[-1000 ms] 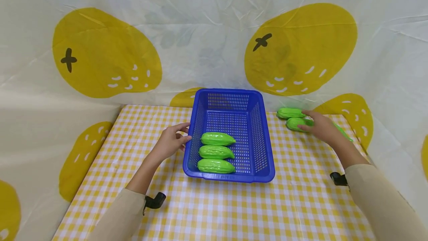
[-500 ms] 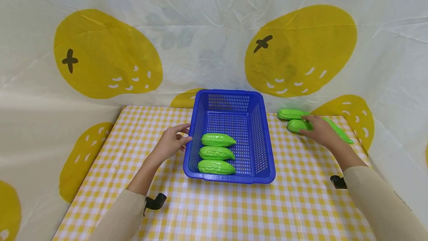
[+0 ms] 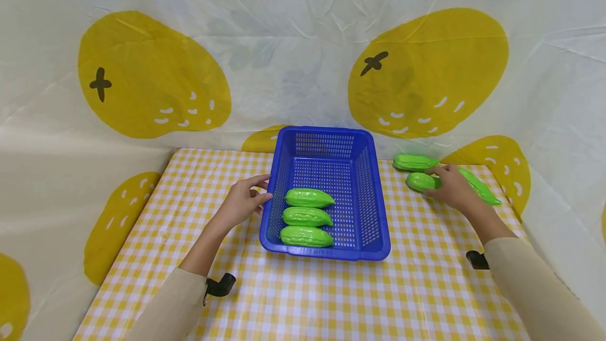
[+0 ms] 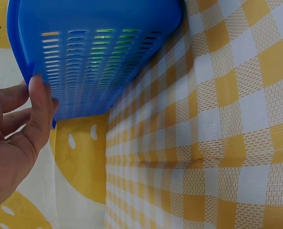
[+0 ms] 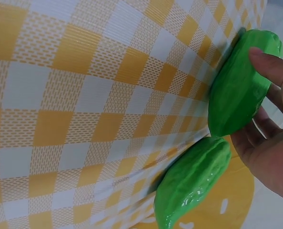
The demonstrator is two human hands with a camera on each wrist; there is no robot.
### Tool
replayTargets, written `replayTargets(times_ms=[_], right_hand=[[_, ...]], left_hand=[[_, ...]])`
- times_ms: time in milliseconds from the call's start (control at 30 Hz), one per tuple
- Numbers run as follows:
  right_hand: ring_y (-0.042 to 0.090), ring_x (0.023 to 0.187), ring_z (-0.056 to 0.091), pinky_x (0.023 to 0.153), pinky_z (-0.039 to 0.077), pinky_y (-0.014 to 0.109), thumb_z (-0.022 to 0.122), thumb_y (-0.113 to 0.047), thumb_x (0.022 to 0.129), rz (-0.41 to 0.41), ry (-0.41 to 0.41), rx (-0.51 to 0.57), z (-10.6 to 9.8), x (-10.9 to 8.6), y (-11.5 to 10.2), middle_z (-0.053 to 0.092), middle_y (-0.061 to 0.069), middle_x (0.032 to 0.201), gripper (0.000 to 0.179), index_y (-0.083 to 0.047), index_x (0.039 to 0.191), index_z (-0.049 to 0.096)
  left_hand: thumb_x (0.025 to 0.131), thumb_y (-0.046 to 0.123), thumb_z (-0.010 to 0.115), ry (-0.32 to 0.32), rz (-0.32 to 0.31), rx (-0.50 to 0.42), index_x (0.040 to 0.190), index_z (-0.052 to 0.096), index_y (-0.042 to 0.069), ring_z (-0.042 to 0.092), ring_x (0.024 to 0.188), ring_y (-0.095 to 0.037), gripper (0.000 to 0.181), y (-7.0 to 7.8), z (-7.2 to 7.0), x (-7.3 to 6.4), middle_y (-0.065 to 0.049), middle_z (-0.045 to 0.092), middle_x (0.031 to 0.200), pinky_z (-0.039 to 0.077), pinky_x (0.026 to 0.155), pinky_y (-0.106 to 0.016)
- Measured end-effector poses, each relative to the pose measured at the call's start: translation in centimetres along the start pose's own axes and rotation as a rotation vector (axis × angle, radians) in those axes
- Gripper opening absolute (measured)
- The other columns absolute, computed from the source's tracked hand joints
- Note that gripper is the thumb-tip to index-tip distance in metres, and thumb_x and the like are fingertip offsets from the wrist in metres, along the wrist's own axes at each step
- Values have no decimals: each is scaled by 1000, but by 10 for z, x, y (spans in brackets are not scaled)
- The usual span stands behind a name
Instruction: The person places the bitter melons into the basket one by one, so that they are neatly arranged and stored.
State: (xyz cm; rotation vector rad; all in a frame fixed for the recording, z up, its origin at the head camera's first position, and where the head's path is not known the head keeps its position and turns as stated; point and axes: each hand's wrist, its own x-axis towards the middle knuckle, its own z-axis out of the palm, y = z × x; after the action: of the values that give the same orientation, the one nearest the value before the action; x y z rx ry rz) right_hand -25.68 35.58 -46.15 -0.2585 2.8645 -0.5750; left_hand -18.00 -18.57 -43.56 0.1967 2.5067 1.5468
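Left hand (image 3: pixel 239 201): grip clamped on the left rim of the blue basket (image 3: pixel 371 254), thumb on one side, fingers on the other. Basket sits mid-tabletop (image 3: pixel 293 304), on yellow-and-white checked cloth. Small raised marks on its front rim, too small to read; no other lettering legible. Inside, left side toward the front: three green gourds (image 3: pixel 307 217), stacked front to back in a row, tips pointing right. Well right of the basket, at the back edge: far gourd (image 3: pixel 414 162), lying sideways. Just in front of it: held gourd (image 3: pixel 418 181). Right hand (image 3: pixel 452 187): grip clamped on that one, thumb and fingers on opposite sides; can't tell if lifted. Rightmost: slanted gourd (image 3: pixel 480 188), partly behind the hand.
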Motion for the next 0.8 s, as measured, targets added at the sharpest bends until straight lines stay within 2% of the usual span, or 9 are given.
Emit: replayTargets(times_ms=[167, 400, 667, 800], right_hand=[[61, 126, 42, 98, 44, 74, 75, -19, 95, -2, -22, -5, 0, 1, -2, 41, 42, 141, 68, 12, 146, 42], [62, 124, 46, 95, 48, 71, 74, -20, 97, 14, -49, 36, 2, 2, -2, 44, 45, 140, 69, 10, 146, 37], [61, 125, 47, 93, 49, 70, 72, -21, 98, -45, -43, 93, 6, 0, 2, 47, 43, 139, 61, 8, 141, 40], [60, 126, 47, 94, 48, 71, 72, -22, 99, -69, -33, 122, 6, -2, 2, 47, 42, 141, 65, 7, 147, 39]], left_hand=[[100, 6, 68, -1, -1, -7, 151, 52, 5, 68, 68, -17, 53, -1, 0, 0, -23, 63, 126, 65, 60, -38], [100, 6, 67, -12, 0, -25, 152, 51, 6, 68, 70, -17, 53, -1, 0, 0, -23, 61, 130, 66, 67, -51], [100, 6, 67, -13, -6, -31, 152, 52, 6, 68, 71, -17, 53, 1, 0, 0, -23, 61, 130, 65, 71, -55], [100, 6, 67, -14, -3, -33, 152, 52, 6, 68, 70, -17, 53, 1, 0, -1, -24, 61, 130, 65, 71, -57]])
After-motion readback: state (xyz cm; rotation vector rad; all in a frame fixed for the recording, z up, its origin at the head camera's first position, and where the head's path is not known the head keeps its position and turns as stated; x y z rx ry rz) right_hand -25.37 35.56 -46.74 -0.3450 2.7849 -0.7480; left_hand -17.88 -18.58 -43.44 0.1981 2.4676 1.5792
